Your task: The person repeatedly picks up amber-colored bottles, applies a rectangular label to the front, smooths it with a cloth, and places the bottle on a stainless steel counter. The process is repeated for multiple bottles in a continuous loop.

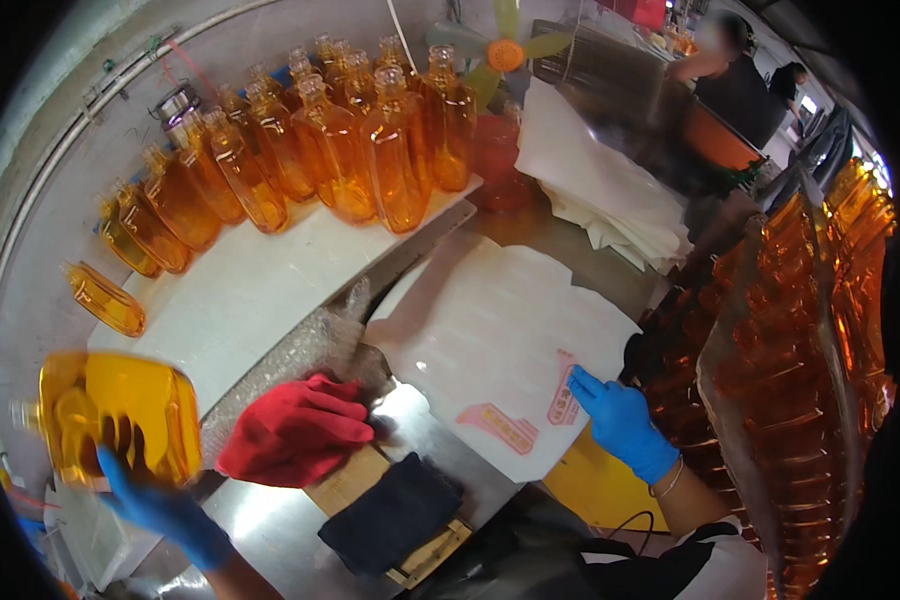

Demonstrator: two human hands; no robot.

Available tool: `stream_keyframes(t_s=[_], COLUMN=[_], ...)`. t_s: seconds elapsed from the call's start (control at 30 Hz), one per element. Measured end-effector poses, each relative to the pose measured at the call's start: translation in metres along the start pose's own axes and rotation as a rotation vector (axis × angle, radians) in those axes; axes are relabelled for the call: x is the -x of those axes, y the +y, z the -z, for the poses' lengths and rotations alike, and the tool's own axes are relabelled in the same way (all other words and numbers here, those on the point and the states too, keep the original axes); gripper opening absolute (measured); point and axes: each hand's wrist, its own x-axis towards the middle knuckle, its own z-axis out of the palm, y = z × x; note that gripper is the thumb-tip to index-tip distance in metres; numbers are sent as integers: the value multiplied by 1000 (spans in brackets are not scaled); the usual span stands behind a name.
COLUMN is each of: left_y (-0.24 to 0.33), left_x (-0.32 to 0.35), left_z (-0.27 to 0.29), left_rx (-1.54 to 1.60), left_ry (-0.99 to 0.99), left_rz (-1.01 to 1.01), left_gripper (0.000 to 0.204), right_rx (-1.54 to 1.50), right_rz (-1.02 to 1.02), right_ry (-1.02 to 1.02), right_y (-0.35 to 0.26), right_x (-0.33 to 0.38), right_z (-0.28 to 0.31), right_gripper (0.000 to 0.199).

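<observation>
My left hand [155, 505], in a blue glove, grips a large flat amber bottle [175, 400] tipped on its side, its neck pointing left. The thumb lies across the near face, and darker finger shapes show through the bottle. My right hand [625, 425], also gloved in blue, has its first fingers stretched out and touching a pink label [562, 400] on a white label sheet [470, 330]. A second pink label [500, 427] lies to its left on the same sheet. The right thumb is mostly hidden.
Several amber bottles [330, 160] stand on a white board [270, 270]. A red cloth glove [300, 430] and dark cloth pad [395, 515] lie nearby. White sheets [595, 185] are stacked behind; bagged amber bottles [770, 370] rise at right. A fan [505, 55] and people are beyond.
</observation>
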Motion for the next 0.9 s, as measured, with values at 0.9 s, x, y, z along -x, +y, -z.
stream_keyframes(t_s=[0.9], left_y=[-26], left_x=[156], left_z=[90], left_rx=[153], left_ry=[-455], left_rz=[909], left_gripper=[65], right_rx=[-1172], right_rz=[681], right_ry=[-552], right_y=[-179], right_x=[-97], right_z=[72], right_gripper=[18])
